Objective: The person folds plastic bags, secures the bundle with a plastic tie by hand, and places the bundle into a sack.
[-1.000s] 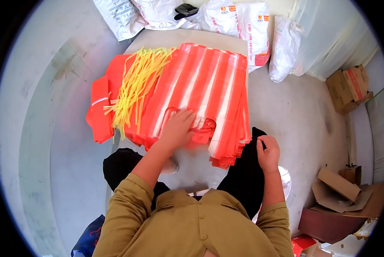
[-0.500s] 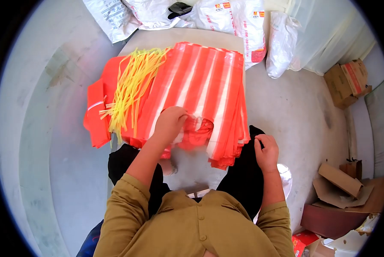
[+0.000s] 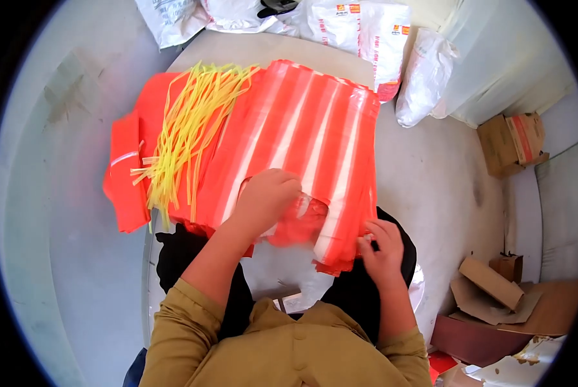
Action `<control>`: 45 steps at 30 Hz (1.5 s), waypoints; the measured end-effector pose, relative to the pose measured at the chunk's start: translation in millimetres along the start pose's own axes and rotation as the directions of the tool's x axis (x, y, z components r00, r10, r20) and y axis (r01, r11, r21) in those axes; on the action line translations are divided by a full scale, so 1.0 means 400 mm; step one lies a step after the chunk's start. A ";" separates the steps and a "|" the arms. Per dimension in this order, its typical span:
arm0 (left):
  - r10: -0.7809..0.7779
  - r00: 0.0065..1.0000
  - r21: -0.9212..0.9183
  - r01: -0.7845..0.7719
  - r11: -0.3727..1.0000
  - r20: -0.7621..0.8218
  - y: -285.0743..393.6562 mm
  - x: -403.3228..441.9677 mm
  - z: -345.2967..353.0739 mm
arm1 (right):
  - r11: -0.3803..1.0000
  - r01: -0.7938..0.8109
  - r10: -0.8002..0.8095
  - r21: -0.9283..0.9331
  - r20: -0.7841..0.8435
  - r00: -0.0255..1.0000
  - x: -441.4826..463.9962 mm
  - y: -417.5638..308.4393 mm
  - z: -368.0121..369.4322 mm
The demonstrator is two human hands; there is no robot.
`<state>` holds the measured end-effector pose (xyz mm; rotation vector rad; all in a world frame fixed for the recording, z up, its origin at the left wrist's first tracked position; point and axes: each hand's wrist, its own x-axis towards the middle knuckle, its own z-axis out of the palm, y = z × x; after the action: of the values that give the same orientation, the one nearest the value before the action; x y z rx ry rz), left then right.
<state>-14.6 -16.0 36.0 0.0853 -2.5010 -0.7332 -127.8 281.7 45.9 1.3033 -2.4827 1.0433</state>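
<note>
A thick stack of red-and-white striped plastic bags [image 3: 295,129] lies before me, its near edge hanging over my knees. At the cut-out in that edge is my left hand [image 3: 269,197], its fingers curled onto the top striped bag. Crumpled red plastic shows in the cut-out, partly blurred. By the stack's near right corner, my right hand [image 3: 384,251] has its thumb and bent fingers closed at the edge of the bags; the fingertips are partly hidden. A bunch of yellow strips [image 3: 195,129] lies along the stack's left side.
Left of the yellow strips is a folded red bundle [image 3: 125,171] with a pale band. White printed sacks [image 3: 334,26] stand beyond the table [image 3: 237,48]. On the right floor are a cardboard box [image 3: 511,145] and flattened cardboard [image 3: 495,290].
My right hand has moved left and inward, from beside my knee to the bags' right corner. My left hand stays at the cut-out. The whole view has shifted slightly.
</note>
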 end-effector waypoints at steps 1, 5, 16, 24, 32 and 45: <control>0.050 0.998 -0.002 -0.050 0.999 -0.037 -0.001 0.005 -0.001 | 0.998 0.055 -0.054 -0.031 0.053 0.997 0.031 -0.034 0.028; 0.086 0.994 -0.010 -0.087 0.996 -0.061 0.000 -0.002 -0.014 | 0.987 0.154 -0.156 0.033 0.084 0.984 0.167 -0.144 0.169; -0.692 0.664 -0.562 0.469 0.681 -0.285 -0.149 -0.032 -0.103 | 0.927 -0.159 0.110 0.339 0.160 0.981 0.259 -0.127 0.249; -0.773 0.634 -0.844 0.430 0.321 0.028 -0.179 -0.031 -0.086 | 0.708 -0.426 0.321 0.563 0.282 0.904 0.248 -0.124 0.261; -0.797 0.598 -0.860 0.447 0.245 0.083 -0.207 0.002 -0.077 | 0.617 -0.492 0.378 0.614 0.317 0.870 0.246 -0.109 0.259; -0.772 0.621 -0.401 0.746 0.531 0.132 -0.115 -0.099 -0.206 | 0.710 -0.392 0.299 0.585 0.253 0.920 0.214 -0.127 0.280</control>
<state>57.2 -87.3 52.3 1.0957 -2.0969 -1.5785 -121.0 133.5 24.8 1.0635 -2.6522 2.0896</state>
